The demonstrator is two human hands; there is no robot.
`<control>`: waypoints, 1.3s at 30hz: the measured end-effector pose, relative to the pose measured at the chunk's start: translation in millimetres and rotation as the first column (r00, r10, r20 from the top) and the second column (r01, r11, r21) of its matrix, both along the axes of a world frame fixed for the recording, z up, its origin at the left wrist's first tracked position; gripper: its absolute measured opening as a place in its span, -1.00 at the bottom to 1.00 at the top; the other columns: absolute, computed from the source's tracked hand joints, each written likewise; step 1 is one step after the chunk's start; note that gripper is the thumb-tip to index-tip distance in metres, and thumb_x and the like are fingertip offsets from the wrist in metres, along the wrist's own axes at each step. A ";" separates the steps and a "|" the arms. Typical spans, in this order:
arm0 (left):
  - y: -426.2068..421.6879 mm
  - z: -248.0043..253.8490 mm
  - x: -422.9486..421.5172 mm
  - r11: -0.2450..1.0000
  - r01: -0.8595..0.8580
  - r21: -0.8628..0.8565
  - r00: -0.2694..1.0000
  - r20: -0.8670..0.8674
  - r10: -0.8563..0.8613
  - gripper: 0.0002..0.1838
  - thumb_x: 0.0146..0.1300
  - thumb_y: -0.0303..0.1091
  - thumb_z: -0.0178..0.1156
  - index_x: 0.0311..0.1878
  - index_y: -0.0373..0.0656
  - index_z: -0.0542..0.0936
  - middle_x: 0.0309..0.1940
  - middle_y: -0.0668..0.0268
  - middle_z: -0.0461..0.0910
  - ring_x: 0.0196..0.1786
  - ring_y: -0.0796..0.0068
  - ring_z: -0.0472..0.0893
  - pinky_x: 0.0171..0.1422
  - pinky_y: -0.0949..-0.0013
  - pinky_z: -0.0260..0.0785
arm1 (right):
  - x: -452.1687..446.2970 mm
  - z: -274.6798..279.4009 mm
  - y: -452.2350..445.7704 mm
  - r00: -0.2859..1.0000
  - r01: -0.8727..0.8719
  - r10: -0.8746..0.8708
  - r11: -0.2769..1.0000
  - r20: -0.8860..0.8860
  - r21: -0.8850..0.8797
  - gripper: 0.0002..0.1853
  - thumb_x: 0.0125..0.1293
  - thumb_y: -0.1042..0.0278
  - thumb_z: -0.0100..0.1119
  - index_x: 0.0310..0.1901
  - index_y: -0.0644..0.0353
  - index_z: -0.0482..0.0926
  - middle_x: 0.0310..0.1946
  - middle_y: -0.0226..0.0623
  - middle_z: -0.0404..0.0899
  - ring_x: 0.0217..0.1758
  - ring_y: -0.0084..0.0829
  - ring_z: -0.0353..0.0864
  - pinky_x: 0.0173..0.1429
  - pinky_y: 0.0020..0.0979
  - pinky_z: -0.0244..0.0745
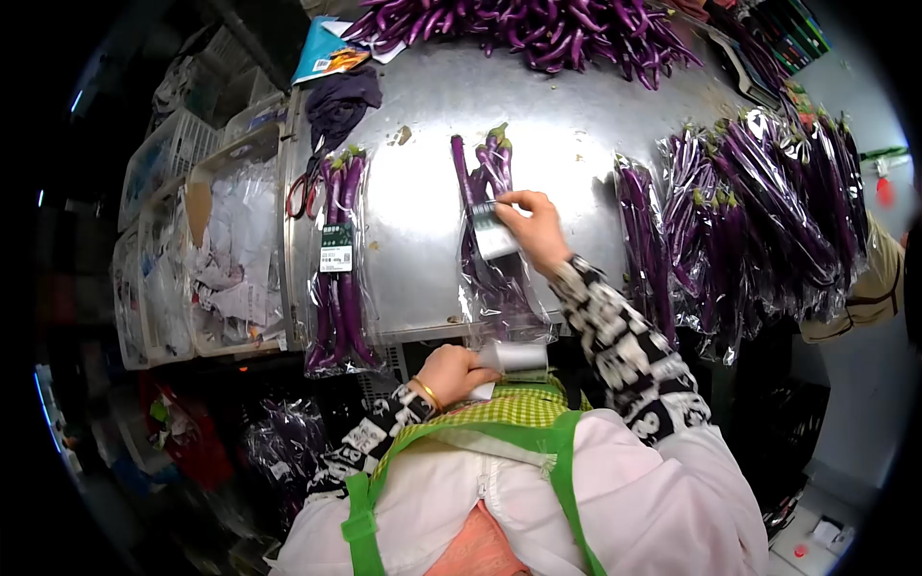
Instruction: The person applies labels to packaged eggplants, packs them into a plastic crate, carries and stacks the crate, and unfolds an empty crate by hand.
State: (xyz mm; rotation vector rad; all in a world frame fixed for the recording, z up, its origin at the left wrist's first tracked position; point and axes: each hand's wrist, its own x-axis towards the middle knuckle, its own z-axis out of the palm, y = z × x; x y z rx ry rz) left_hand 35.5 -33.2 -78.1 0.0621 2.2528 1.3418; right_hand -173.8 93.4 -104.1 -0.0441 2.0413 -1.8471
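Observation:
My right hand (534, 230) is closed in a pinch on the edge of a white and dark green label (493, 233). The label lies against a clear bag of long purple eggplants (492, 173) in the middle of the metal table; I cannot tell how much of it is stuck down. Near the table's front edge, my left hand (453, 374) grips a roll of labels (519, 357) close to my apron. To the left lies another bag of eggplants (336, 307), with a similar label (336, 249) across its middle.
A heap of loose eggplants (547, 29) covers the far side of the table. Several bagged eggplants (749, 211) are piled on the right. Red-handled scissors (301, 197) and a dark cloth (338, 106) lie at the left edge, beside plastic bins (235, 250).

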 end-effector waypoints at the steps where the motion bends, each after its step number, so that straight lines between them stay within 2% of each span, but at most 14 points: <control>1: -0.6 -4.6 4.6 0.992 0.043 -0.117 0.987 -0.149 -0.061 -0.84 -0.04 -0.25 0.30 -0.44 -0.13 0.68 -0.56 0.14 0.59 -0.45 0.12 0.60 -0.30 0.22 0.44 | -10.8 -34.1 -9.5 0.998 0.056 -0.054 0.996 -0.037 0.076 -0.84 0.13 0.39 0.28 -0.26 0.22 0.63 -0.23 -0.26 0.53 -0.24 -0.48 0.53 -0.15 -0.46 0.48; 5: 15.7 10.8 -12.5 0.984 0.089 0.153 0.868 -0.497 -0.001 -0.92 -0.11 -0.41 0.33 -0.49 -0.14 0.64 -0.56 0.25 0.54 -0.48 0.23 0.56 -0.41 0.27 0.38 | -11.5 -68.2 -60.9 0.946 0.073 -0.078 0.997 -0.314 -0.026 -0.70 0.03 0.38 0.34 -0.15 0.21 0.61 -0.18 -0.08 0.50 -0.11 -0.20 0.52 0.02 -0.30 0.46; 9: 33.0 17.5 -36.0 0.925 0.242 0.293 0.819 -0.572 -0.033 -0.87 -0.10 -0.38 0.38 -0.48 -0.19 0.63 -0.55 0.26 0.52 -0.54 0.30 0.51 -0.47 0.31 0.32 | 7.9 -37.5 -84.0 0.949 -0.135 0.159 0.985 -0.272 0.105 -0.14 0.07 0.33 0.35 0.38 0.15 0.08 0.00 -0.02 0.40 -0.03 -0.24 0.48 0.08 -0.31 0.44; 13: 42.0 29.3 -43.7 0.893 0.234 0.386 0.816 -0.577 0.035 -0.87 -0.06 -0.46 0.39 -0.50 -0.22 0.60 -0.44 0.24 0.51 -0.52 0.40 0.49 -0.45 0.41 0.31 | 16.8 -15.2 -23.1 0.901 -0.033 0.265 0.832 -0.344 0.553 -0.03 0.03 0.03 0.38 0.32 0.41 0.06 0.12 0.17 0.31 0.19 0.00 0.32 0.29 -0.15 0.23; 15: 47.8 38.4 -47.0 0.901 0.006 0.434 0.750 -0.597 0.283 -0.87 -0.06 -0.51 0.38 -0.40 -0.22 0.62 -0.42 0.26 0.53 -0.40 0.47 0.53 -0.34 0.48 0.35 | 23.9 -28.2 48.6 0.775 0.363 0.191 0.646 -0.603 0.672 -0.13 -0.03 0.03 0.39 0.22 0.39 0.22 0.04 0.07 0.36 0.14 -0.06 0.34 0.22 -0.13 0.27; 17: 48.7 49.2 -47.3 0.929 -0.114 0.353 0.834 -0.474 0.283 -0.82 -0.02 -0.52 0.37 -0.31 -0.23 0.61 -0.38 0.24 0.56 -0.35 0.48 0.55 -0.27 0.51 0.38 | 39.1 19.1 119.7 0.850 0.464 0.110 0.307 -0.515 0.831 -0.15 -0.06 0.02 0.37 0.25 0.19 0.21 0.10 -0.11 0.31 0.18 -0.13 0.29 0.19 -0.06 0.25; 19: 53.0 27.3 -52.9 0.643 -0.012 0.766 0.803 -0.376 0.463 -0.77 -0.01 -0.47 0.38 -0.26 -0.24 0.59 -0.35 0.22 0.58 -0.37 0.49 0.58 -0.29 0.52 0.41 | 56.3 0.8 188.2 0.869 0.489 0.035 0.098 -0.494 0.867 -0.12 -0.08 0.06 0.40 0.27 0.14 0.17 0.07 -0.09 0.32 0.13 -0.03 0.30 0.13 -0.03 0.29; 21: 50.1 36.9 -58.8 0.639 0.057 0.768 0.866 -0.356 0.351 -0.83 -0.01 -0.49 0.37 -0.34 -0.26 0.60 -0.37 0.21 0.61 -0.38 0.47 0.60 -0.29 0.52 0.42 | 66.8 -3.6 218.5 0.973 0.226 -0.104 0.253 -0.206 0.941 -0.13 -0.06 0.06 0.37 0.28 0.14 0.17 -0.01 0.06 0.43 0.07 0.11 0.40 0.09 0.02 0.34; 24: 58.6 42.2 -69.9 0.671 0.369 0.643 0.834 -0.547 0.066 -0.86 -0.03 -0.49 0.39 -0.47 -0.27 0.59 -0.35 0.18 0.62 -0.35 0.38 0.62 -0.24 0.44 0.46 | 60.3 -14.2 207.9 0.967 0.247 -0.025 0.346 -0.255 0.905 -0.23 0.00 0.12 0.30 0.26 0.16 0.23 -0.14 0.07 0.51 -0.04 0.05 0.49 0.03 -0.02 0.39; 29: 79.9 49.8 -55.3 0.677 0.403 0.616 0.850 -0.526 -0.029 -0.84 -0.02 -0.50 0.41 -0.36 -0.26 0.63 -0.20 0.18 0.58 -0.21 0.46 0.63 -0.17 0.50 0.50 | 61.8 -11.4 99.7 0.967 0.163 0.132 0.337 -0.219 0.927 -0.12 0.02 0.16 0.17 0.39 0.10 0.02 -0.16 0.05 0.42 -0.07 0.02 0.44 -0.02 0.02 0.36; 31: 82.8 65.4 -54.2 0.750 0.192 0.633 0.933 -0.355 0.061 -0.76 -0.01 -0.53 0.39 -0.22 -0.25 0.63 -0.15 0.22 0.58 -0.15 0.53 0.61 -0.17 0.53 0.50 | 75.5 -22.8 65.0 0.923 0.239 0.215 0.329 -0.319 0.913 -0.13 0.00 0.25 0.19 0.39 -0.14 0.02 0.01 0.09 0.29 0.00 0.01 0.37 -0.05 0.11 0.32; 32: 89.8 53.9 -50.7 0.583 0.019 0.812 0.980 -0.130 0.149 -0.66 0.00 -0.56 0.37 -0.09 -0.23 0.61 -0.13 0.26 0.59 -0.08 0.57 0.58 -0.16 0.55 0.48 | 76.8 -24.3 54.7 0.937 0.187 0.219 0.340 -0.271 0.922 -0.15 0.01 0.28 0.19 0.38 -0.17 0.04 0.03 0.07 0.28 0.01 0.01 0.36 -0.03 0.10 0.32; 33: 83.7 51.5 -60.1 0.659 0.164 0.734 0.914 -0.365 0.179 -0.74 0.04 -0.56 0.34 -0.14 -0.23 0.64 -0.20 0.26 0.63 -0.14 0.59 0.60 -0.18 0.56 0.48 | 74.5 -21.9 48.4 0.949 0.134 0.223 0.350 -0.222 0.927 -0.16 0.02 0.32 0.18 0.37 -0.21 0.06 0.05 0.06 0.26 0.02 0.01 0.35 -0.02 0.08 0.33; 39: 63.4 39.0 -83.2 0.708 -0.222 0.670 0.934 -0.063 0.351 -0.87 0.18 -0.48 0.26 -0.23 -0.31 0.67 -0.40 0.32 0.67 -0.35 0.66 0.60 -0.24 0.59 0.46 | 64.2 -16.9 81.0 0.941 -0.062 0.315 0.515 -0.121 0.855 -0.25 0.13 0.03 0.19 0.34 -0.10 0.11 0.11 0.12 0.26 0.13 0.11 0.30 0.14 0.06 0.23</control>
